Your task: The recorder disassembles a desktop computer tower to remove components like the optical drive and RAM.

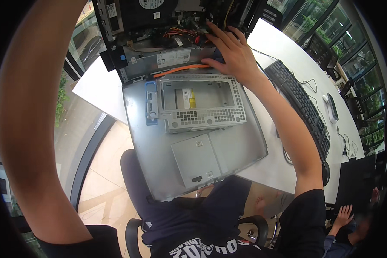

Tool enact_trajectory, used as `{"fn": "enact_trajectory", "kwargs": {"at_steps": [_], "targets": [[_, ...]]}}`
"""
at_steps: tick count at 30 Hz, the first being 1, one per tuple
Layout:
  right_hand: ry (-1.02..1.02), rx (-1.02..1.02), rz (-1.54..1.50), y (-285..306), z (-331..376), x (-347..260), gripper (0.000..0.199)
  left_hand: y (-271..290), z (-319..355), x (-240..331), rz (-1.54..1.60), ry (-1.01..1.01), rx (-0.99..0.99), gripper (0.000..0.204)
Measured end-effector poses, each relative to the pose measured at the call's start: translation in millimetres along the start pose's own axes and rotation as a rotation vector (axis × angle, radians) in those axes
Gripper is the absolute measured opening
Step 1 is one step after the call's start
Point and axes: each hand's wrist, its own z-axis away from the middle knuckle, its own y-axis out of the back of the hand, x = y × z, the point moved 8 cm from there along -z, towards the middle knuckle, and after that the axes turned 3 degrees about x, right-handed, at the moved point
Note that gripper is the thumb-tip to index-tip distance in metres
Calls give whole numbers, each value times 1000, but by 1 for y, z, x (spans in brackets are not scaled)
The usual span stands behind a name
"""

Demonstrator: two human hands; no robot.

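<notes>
An opened desktop computer case (174,59) stands at the top of the view, its circuit board, bundled wires (180,32) and round fan (151,3) showing. My right hand (232,53) is at its near wall, with fingers spread over the wires and the thumb apart from them, by the end of an orange cable (176,69). Nothing shows clasped in it. My left arm (28,120) reaches up past the top edge, so that hand is out of sight. Nearer me, a perforated metal drive cage (208,115) with a blue latch (151,103) lies on a flat metal side panel (146,146).
The panel extends over the white table's (262,165) edge above my lap. On the right lie a black keyboard (299,101), a mouse (326,173) and loose cables (349,144). Another person's hand (343,215) shows at the lower right. Chair armrests (133,236) flank me.
</notes>
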Motion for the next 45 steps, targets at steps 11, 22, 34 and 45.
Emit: {"fn": "enact_trajectory", "kwargs": {"at_steps": [11, 22, 34, 45], "targets": [[-37, 44, -19, 2, 0, 3, 59, -1, 1, 2, 18, 19, -12, 64], [-60, 55, -84, 3, 0, 4, 57, 0, 2, 7, 18, 36, -18, 65], [-62, 39, -97, 5, 1, 5, 55, 1, 5, 6, 25, 49, -26, 66], [-51, 52, -97, 5, 2, 4, 52, 2, 8, 7, 34, 51, -28, 66]]}}
